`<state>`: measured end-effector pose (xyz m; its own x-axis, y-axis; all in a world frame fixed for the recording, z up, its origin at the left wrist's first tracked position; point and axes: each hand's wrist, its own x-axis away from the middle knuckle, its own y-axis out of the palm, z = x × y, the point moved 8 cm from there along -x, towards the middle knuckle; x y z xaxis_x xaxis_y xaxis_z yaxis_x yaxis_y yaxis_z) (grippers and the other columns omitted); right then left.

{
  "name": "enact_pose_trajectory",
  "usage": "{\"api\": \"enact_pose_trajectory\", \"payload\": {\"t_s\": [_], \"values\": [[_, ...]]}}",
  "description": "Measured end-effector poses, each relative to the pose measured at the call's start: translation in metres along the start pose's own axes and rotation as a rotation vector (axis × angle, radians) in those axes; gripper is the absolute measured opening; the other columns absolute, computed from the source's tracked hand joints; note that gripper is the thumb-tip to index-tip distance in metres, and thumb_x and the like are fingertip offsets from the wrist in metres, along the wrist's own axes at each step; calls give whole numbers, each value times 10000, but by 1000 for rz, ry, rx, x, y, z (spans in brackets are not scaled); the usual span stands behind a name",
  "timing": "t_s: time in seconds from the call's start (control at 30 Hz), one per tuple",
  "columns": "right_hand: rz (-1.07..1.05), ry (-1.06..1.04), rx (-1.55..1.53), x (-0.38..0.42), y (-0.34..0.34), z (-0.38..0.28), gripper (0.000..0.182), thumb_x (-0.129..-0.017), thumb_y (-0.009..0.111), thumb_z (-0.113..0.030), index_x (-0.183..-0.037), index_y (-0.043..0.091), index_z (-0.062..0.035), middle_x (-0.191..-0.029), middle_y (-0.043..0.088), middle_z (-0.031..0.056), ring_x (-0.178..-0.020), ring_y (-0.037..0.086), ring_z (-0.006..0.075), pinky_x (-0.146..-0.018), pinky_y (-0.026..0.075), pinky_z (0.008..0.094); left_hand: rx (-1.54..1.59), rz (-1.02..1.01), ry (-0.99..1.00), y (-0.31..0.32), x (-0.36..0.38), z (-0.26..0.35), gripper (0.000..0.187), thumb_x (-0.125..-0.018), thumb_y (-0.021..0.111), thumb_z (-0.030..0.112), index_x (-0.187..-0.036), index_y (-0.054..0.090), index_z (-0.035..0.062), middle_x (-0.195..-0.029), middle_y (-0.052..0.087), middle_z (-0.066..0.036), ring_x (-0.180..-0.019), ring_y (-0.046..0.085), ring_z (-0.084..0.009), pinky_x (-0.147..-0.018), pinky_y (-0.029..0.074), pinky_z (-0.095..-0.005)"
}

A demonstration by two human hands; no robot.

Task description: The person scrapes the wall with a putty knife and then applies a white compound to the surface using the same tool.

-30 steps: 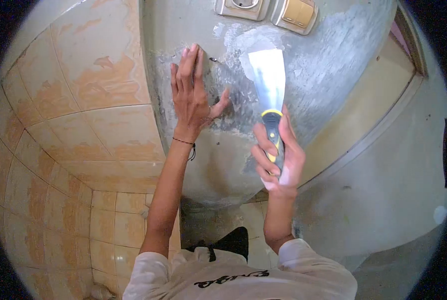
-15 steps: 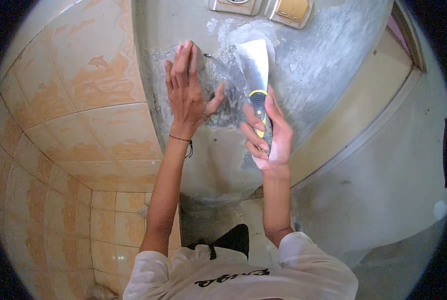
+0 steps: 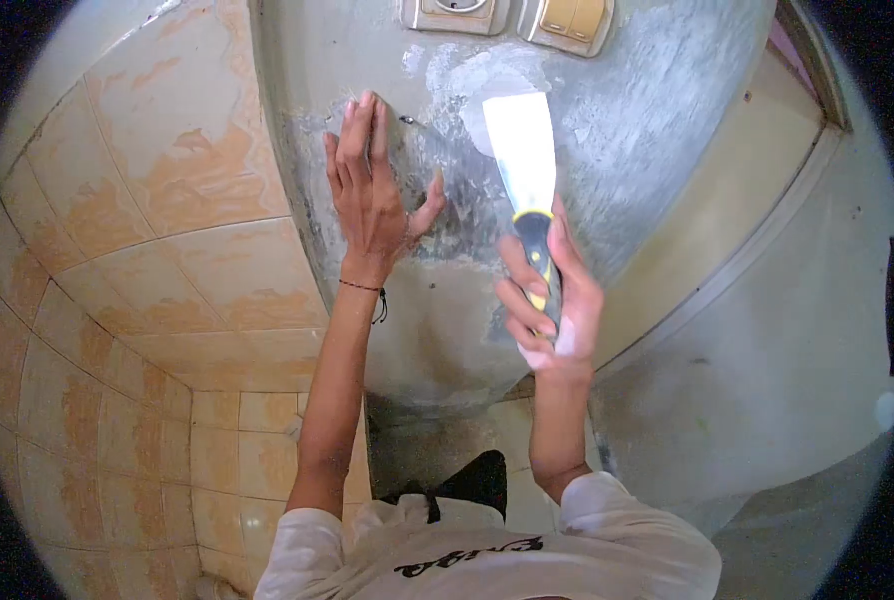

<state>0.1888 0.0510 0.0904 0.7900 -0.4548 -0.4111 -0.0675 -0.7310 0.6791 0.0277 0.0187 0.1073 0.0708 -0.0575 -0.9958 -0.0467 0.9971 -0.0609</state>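
My left hand [image 3: 372, 200] lies flat against the grey wall [image 3: 457, 330], its fingers pointing up and the thumb out to the side. A thin dark cord circles that wrist. In my right hand [image 3: 557, 295] is a putty knife [image 3: 524, 150], gripped by its black and yellow handle. The broad metal blade points up and shines bright, over a pale patch [image 3: 477, 75] of filler on the wall. Whether the blade touches the wall cannot be told. A small dark hole [image 3: 407, 119] shows just right of my left fingertips.
A socket [image 3: 456, 12] and a cream switch [image 3: 570, 20] are mounted at the top of the wall. Orange and cream tiles [image 3: 182, 130] cover the left side. At the right runs a door frame [image 3: 722, 270]. Tiled floor [image 3: 257, 450] shows below.
My right hand and the putty knife have moved down and slightly right, and the blade now catches more light. My left hand stays on the same part of the wall. The view has shifted a little.
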Motion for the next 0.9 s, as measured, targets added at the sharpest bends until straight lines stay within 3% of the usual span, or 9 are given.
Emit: {"api": "enact_pose_trajectory", "payload": {"t_s": [0.07,0.3,0.4,0.47,0.5,0.73,0.9], "values": [[-56,12,-14,-5,1,3,360,-1082,358,-296,-1436,389,-234,-719,383,9,-405,314,61,-263,232,173,1,3,-4,-1,0,-1,852,-786,688,305,-1502,329,14,-1553,336,-172,-1452,294,-353,-1192,193,-532],[37,29,-16,-5,-10,3,370,-1084,347,-330,-1443,391,-249,-725,378,7,-415,315,56,-270,238,167,-1,-19,-14,0,2,1,865,-783,693,304,-1506,319,13,-1555,332,-172,-1454,290,-350,-1196,183,-526],[-69,35,-70,-3,-3,4,337,-1083,353,-328,-1406,421,-259,-728,377,-1,-421,312,51,-270,229,169,1,-6,-10,1,0,-2,865,-781,693,299,-1506,317,11,-1554,333,-173,-1455,286,-350,-1196,182,-528],[18,45,-55,-27,-21,12,315,-1085,349,-331,-1377,439,-259,-725,378,1,-417,309,54,-262,218,175,11,-4,-7,1,2,1,865,-783,691,301,-1506,316,10,-1554,333,-173,-1455,285,-350,-1196,182,-527],[64,48,-26,-26,-22,12,368,-1063,413,-351,-1424,395,-284,-696,366,-7,-395,298,53,-264,211,177,4,-14,-10,0,2,1,859,-790,685,305,-1507,315,11,-1553,334,-173,-1455,285,-349,-1195,183,-528],[22,79,-134,6,-10,5,429,-1062,416,-347,-1483,351,-298,-703,369,-8,-392,279,58,-264,232,173,-2,-12,-12,1,0,-1,844,-794,679,293,-1504,322,8,-1547,340,-176,-1456,287,-351,-1189,193,-539],[105,88,-111,-17,-24,9,387,-1067,395,-339,-1452,390,-300,-700,378,-11,-383,303,50,-257,232,174,-13,2,-3,0,-3,1,859,-785,688,289,-1509,317,12,-1551,336,-175,-1459,284,-346,-1193,188,-533]]}}
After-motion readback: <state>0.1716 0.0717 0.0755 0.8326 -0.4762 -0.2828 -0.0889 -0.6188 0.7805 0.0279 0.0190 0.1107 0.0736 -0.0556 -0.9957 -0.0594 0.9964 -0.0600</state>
